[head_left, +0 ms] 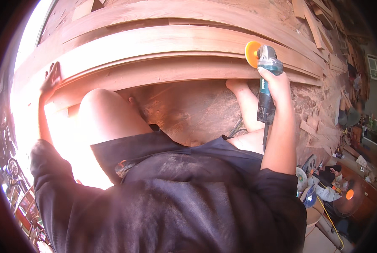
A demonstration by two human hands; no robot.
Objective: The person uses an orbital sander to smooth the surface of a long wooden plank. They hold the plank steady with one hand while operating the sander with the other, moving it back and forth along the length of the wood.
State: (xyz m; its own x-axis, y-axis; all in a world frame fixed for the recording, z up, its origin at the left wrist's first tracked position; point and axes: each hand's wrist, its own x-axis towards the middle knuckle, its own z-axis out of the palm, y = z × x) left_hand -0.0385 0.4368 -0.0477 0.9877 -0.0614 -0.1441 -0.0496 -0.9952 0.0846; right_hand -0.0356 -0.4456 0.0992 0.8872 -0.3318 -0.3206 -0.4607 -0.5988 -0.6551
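work under way, by the look of it: grinder held at the long pale board

clamped in the grip of the right hand [278, 84]: a teal-and-black angle grinder [264, 99], with a yellow-orange disc [252, 54] at its head, standing on edge by the right part of the long pale board [154, 42]. cannot tell whether touching the wood or just clear of it, nor whether spinning. laid against the left end of the same board: the left hand [50, 80], with fingers apart and nothing seen held between them.

running crosswise beyond the legs [108, 114]: the long pale board, with a lower board [171, 69] along its near side and a further board [154, 12] on the far side. looking smooth along much of its upper face, so perhaps partly worked already; washed out by glare toward the left, so impossible to judge there. probably not finished, given the tool in hand at the wood. cannot tell how much remains, nor whether to count the other boards as done or waiting.

as for containers, none to make out near the hands, and so no contents to report. scattered to the right on the dusty-looking floor [184, 105]: wood offcuts [317, 130].
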